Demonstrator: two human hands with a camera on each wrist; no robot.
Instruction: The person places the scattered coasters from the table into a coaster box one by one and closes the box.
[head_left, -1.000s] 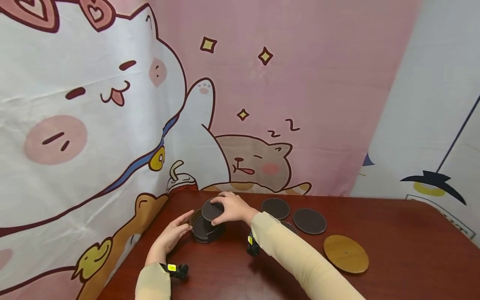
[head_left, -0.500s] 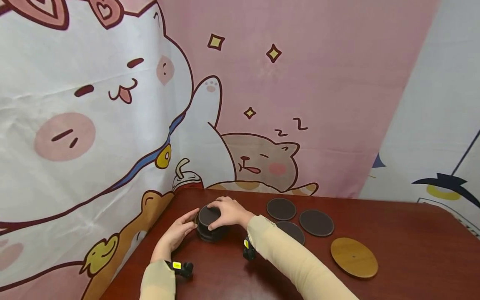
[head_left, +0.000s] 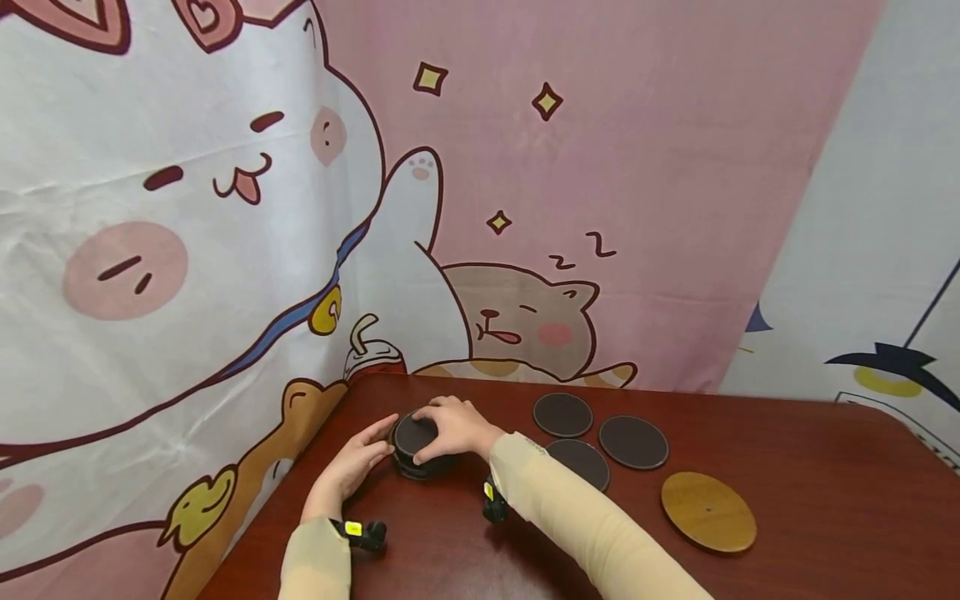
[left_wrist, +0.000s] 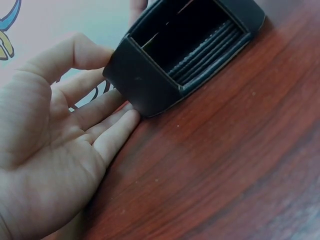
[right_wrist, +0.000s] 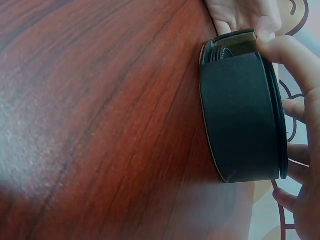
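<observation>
A round black coaster holder (head_left: 422, 472) with a cut-out in its wall stands at the table's left; several coasters are stacked inside, their edges visible through the gap in the left wrist view (left_wrist: 207, 52). My right hand (head_left: 459, 429) holds a dark round coaster (head_left: 415, 435) by its rim, flat over the holder's top. In the right wrist view this coaster (right_wrist: 283, 145) lies against the holder's upper edge; whether it rests there I cannot tell. My left hand (head_left: 357, 462) holds the holder's left side, thumb at the front and fingers reaching behind.
To the right lie three loose dark coasters, one at the back (head_left: 563, 415), one further right (head_left: 633, 442) and one near the sleeve (head_left: 581, 464). A round wooden disc (head_left: 708, 512) lies beyond them on the reddish table (head_left: 825, 500). A cartoon-printed curtain (head_left: 645, 167) hangs behind.
My right hand has brought the coaster down and slightly left, from above the holder's opening to its top. My left hand stays at the holder. The head view has shifted a little.
</observation>
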